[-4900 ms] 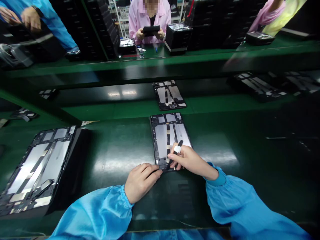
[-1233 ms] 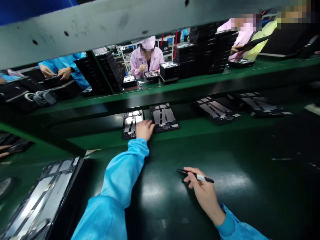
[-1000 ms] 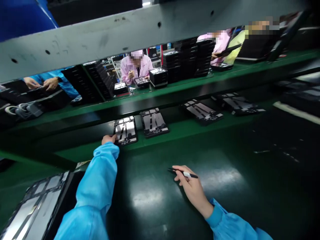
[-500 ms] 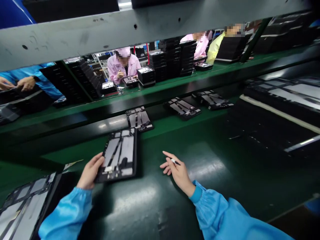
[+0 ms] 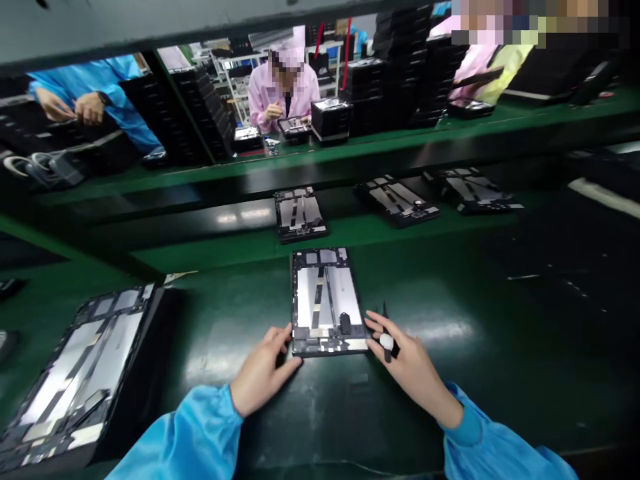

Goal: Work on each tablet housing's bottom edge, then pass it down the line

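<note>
Through the head camera I see an opened tablet (image 5: 330, 293) lying face-up on the green desk (image 5: 320, 413), in front of me and near the middle of the view. Its far edge comes close to a second tablet (image 5: 300, 213) on the lighter strip (image 5: 240, 243) behind. Green surface runs widely to the left, as far as the tablet stack (image 5: 87, 360), and also to the right. Toward me, a shorter band lies between the tablet and the desk's near edge.

My left hand (image 5: 265, 373) has its grip spread, the thumb at the near left corner and the fingers against the left side. My right hand (image 5: 413, 367) keeps a slim dark tool (image 5: 386, 342) with a white band pinched among its fingers; its fingertips come up to the tablet's right side, though I cannot tell whether they all touch.

The tablet's long axis runs away from me, the far end leaning slightly left. The end with pale squares points away; a small black flap (image 5: 345, 324) sits near the right corner closest to me.
</note>
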Available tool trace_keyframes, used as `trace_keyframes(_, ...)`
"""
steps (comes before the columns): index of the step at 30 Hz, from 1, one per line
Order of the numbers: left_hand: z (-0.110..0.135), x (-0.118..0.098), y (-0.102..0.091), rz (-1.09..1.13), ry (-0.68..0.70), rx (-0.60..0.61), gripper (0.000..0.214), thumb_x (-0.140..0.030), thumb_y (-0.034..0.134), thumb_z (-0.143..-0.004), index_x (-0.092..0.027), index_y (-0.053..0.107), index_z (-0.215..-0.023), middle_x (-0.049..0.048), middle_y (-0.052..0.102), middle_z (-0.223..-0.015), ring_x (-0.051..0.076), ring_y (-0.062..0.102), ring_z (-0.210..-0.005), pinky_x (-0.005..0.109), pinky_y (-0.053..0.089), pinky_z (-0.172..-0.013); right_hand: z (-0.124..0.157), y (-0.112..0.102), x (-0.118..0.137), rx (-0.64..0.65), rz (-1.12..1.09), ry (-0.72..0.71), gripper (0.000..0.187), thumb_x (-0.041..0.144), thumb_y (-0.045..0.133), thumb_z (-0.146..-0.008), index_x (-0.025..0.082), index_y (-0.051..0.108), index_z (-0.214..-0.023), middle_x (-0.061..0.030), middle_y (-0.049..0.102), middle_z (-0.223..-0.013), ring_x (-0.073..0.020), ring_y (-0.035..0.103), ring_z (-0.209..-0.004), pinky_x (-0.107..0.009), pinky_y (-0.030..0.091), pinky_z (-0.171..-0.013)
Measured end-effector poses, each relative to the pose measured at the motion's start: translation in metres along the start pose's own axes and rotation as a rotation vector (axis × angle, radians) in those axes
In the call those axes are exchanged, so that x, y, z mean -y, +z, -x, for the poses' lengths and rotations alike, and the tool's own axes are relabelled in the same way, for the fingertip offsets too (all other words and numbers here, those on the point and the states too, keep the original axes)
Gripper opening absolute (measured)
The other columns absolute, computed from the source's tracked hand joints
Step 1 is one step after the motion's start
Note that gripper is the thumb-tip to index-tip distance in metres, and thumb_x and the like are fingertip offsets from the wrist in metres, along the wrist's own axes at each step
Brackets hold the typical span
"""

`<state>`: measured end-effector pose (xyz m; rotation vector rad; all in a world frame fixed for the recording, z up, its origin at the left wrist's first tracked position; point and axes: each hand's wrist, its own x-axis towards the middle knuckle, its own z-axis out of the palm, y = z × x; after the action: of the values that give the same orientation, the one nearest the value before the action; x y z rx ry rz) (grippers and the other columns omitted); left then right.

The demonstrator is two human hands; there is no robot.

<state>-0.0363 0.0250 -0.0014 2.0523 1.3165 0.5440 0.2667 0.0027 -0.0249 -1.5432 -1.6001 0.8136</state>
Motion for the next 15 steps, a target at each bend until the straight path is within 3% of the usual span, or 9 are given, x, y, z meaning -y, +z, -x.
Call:
trace_keyframes(3, 0.016, -0.009, 0.012, -0.065, 0.041, -0.006, 0.054, -0.03, 0.055, -0.091, -0.02, 0.043, -0.143, 0.0057, 0.059, -0.099, 0.016, 0.062, -0.08, 0.029, 0.055, -0.074, 0.005, -0.002, -0.002, -0.016, -0.017, 0.042, 0.043, 0.034, 0.061, -0.087, 0.022, 0.059, -0.129, -0.0116, 0.073, -0.116, -0.0275, 0.07, -0.105, -0.04, 0.058, -0.086)
trace_keyframes(6, 0.017, -0.015, 0.012, -0.126, 0.048, -0.033, 0.044, -0.032, 0.055, -0.094, -0.022, 0.05, -0.136, 0.0062, 0.062, -0.105, 0.017, 0.063, -0.082, 0.029, 0.055, -0.074, 0.002, -0.007, 0.001, -0.045, 0.03, 0.041, 0.043, 0.037, 0.06, -0.089, 0.022, 0.058, -0.129, -0.0108, 0.074, -0.113, -0.0281, 0.071, -0.101, -0.042, 0.058, -0.084)
trace_keyframes(9, 0.011, -0.021, 0.008, -0.118, 0.098, -0.102, 0.032, -0.033, 0.054, -0.096, -0.024, 0.057, -0.127, 0.0041, 0.065, -0.102, 0.016, 0.064, -0.082, 0.028, 0.055, -0.074, -0.002, -0.004, 0.016, -0.071, 0.097, -0.081, 0.041, 0.035, 0.06, -0.09, 0.024, 0.057, -0.13, -0.0093, 0.074, -0.113, -0.0291, 0.068, -0.105, -0.045, 0.055, -0.089)
trace_keyframes(15, -0.001, -0.031, 0.023, -0.158, 0.324, -0.2, 0.018, -0.027, 0.049, -0.1, -0.021, 0.065, -0.106, 0.0024, 0.071, -0.094, 0.015, 0.066, -0.083, 0.026, 0.053, -0.074, -0.012, 0.033, 0.053, 0.232, 0.037, -0.343, 0.032, 0.015, 0.06, -0.088, 0.026, 0.066, -0.117, -0.005, 0.076, -0.1, -0.025, 0.07, -0.094, -0.04, 0.056, -0.083)
